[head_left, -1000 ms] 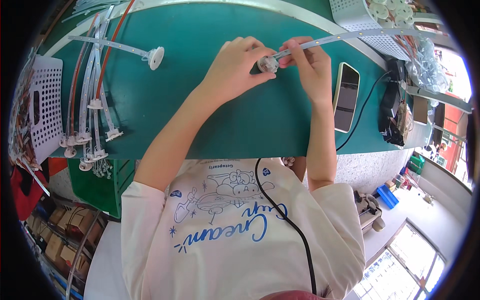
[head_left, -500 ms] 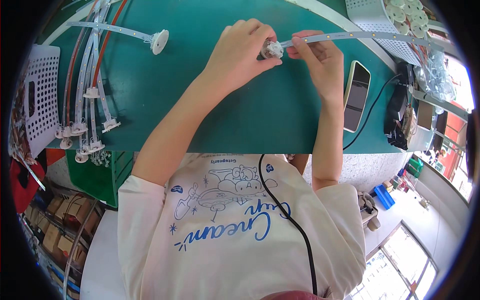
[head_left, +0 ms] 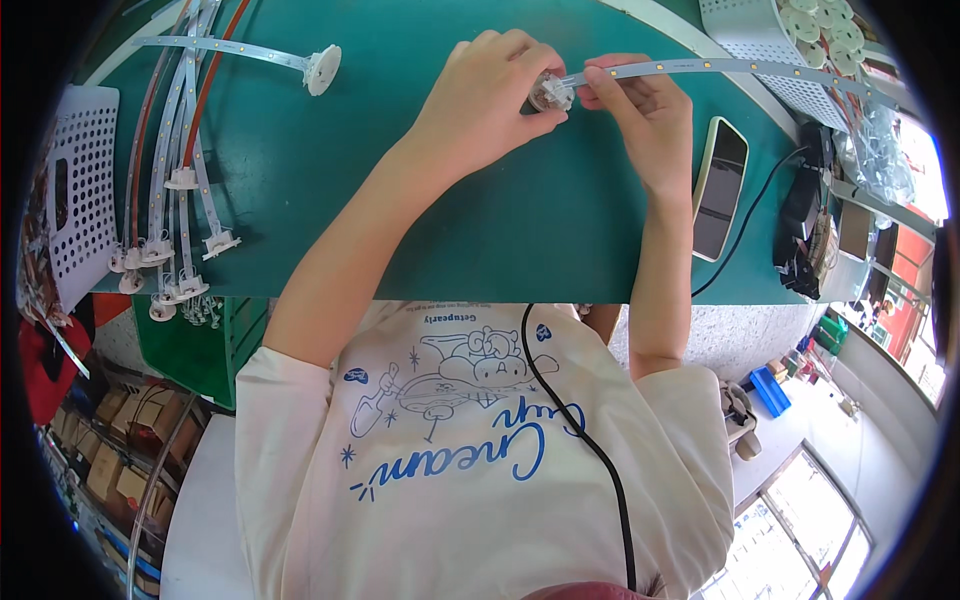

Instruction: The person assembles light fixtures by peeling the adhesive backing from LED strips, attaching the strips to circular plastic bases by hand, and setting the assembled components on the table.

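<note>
A small round white end cap (head_left: pixel 551 93) is gripped between the thumb and fingers of my left hand (head_left: pixel 497 92). From it an LED strip (head_left: pixel 706 66) runs off to the right, dotted with small yellowish LEDs. Close to the cap, my right hand (head_left: pixel 637 108) pinches this strip between thumb and forefinger. The far end of the strip reaches the bin at the right. What exactly joins strip and cap is partly hidden by my left fingers.
At the left lie several LED strips (head_left: pixel 160 150) with white end pieces, beside a perforated white basket (head_left: pixel 85 190). One more round cap (head_left: pixel 322 70) ends a strip there. A phone (head_left: pixel 721 188) and black cable lie right. White discs (head_left: pixel 822 28) fill the far-right bin.
Both hands have shifted very slightly to the right in view, along with the surroundings. The cap in my left hand is turned a little, and its clear rim shows more.
</note>
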Motion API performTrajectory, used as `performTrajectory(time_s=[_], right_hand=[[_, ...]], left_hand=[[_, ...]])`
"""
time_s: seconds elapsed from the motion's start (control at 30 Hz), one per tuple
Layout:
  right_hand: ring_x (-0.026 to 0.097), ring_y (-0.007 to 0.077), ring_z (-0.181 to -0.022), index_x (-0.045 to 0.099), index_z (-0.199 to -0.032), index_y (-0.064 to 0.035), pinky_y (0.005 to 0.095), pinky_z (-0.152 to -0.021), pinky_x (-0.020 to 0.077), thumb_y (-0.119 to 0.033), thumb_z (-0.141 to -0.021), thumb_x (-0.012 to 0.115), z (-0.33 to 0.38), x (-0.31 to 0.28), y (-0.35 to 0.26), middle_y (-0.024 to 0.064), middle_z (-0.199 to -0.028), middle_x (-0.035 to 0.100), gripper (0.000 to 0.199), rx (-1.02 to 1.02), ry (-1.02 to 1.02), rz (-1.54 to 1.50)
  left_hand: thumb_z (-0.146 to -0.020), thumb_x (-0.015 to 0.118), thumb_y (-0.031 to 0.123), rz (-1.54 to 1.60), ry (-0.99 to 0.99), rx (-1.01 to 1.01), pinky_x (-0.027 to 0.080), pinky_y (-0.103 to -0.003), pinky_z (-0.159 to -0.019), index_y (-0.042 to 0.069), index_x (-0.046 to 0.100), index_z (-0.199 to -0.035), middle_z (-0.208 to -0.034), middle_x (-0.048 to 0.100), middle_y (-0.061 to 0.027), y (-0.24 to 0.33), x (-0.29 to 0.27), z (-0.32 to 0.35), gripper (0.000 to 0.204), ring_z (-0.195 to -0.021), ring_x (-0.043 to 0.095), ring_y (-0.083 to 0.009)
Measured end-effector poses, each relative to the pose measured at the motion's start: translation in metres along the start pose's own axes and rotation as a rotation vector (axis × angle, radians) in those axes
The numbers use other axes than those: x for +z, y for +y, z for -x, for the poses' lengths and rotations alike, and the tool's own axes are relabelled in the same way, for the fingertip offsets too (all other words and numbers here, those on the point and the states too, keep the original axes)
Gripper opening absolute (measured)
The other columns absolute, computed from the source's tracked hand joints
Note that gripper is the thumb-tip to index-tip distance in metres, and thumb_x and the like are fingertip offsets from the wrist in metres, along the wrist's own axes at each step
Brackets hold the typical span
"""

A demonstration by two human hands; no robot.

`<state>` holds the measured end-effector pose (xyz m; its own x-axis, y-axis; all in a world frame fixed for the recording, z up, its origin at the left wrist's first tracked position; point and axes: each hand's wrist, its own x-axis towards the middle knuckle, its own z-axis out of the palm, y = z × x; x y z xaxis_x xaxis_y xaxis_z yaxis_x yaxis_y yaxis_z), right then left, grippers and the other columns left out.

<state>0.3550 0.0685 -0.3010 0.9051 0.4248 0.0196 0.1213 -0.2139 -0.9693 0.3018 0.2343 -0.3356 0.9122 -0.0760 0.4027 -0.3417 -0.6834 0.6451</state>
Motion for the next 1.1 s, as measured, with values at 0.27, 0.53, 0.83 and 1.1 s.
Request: performTrajectory(time_s=[0.27, 0.53, 0.83, 1.1], right_hand=[[0.062, 0.0132, -0.072, 0.061, -0.095, 0.0045, 0.0242, -0.068, 0.0519, -0.006, -0.084, 0.062, 0.000, 0.001, 0.002, 0.0080, -0.082, 0.063, 0.015, 0.018, -0.019, 0.015], [0.062, 0.0127, -0.072, 0.061, -0.094, 0.0047, 0.0233, -0.068, 0.0513, -0.006, -0.084, 0.062, 0.001, 0.001, 0.000, 0.0073, -0.081, 0.063, 0.015, 0.005, -0.033, 0.062], [0.063, 0.0124, -0.072, 0.062, -0.091, 0.0041, 0.0228, -0.069, 0.0522, -0.006, -0.084, 0.062, 0.005, 0.006, -0.014, 0.0058, -0.082, 0.064, 0.013, -0.105, -0.014, 0.322], [0.064, 0.0121, -0.072, 0.063, -0.088, 0.0024, 0.0222, -0.065, 0.0512, -0.006, -0.081, 0.064, 0.001, 0.006, -0.018, 0.0051, -0.082, 0.066, 0.011, -0.202, -0.027, 0.479]], left_hand=[[-0.069, 0.072, 0.022, -0.007, -0.006, -0.004, 0.040, -0.036, -0.076, 0.010, 0.059, -0.093, -0.089, 0.056, -0.0048, 0.000, 0.000, 0.000, 0.029, -0.086, 0.052, -0.0246], [-0.069, 0.072, 0.022, -0.013, 0.009, 0.010, 0.039, -0.036, -0.076, 0.010, 0.059, -0.093, -0.090, 0.057, -0.0050, -0.001, 0.001, 0.000, 0.030, -0.085, 0.052, -0.0243], [-0.072, 0.071, 0.024, -0.011, -0.061, -0.062, 0.038, -0.034, -0.081, 0.011, 0.058, -0.096, -0.093, 0.055, -0.0025, 0.002, -0.002, 0.000, 0.031, -0.090, 0.052, -0.0229], [-0.069, 0.069, 0.023, -0.012, -0.048, 0.017, 0.040, -0.039, -0.070, 0.006, 0.054, -0.088, -0.085, 0.053, -0.0113, 0.007, -0.016, -0.010, 0.030, -0.082, 0.053, -0.0288]])
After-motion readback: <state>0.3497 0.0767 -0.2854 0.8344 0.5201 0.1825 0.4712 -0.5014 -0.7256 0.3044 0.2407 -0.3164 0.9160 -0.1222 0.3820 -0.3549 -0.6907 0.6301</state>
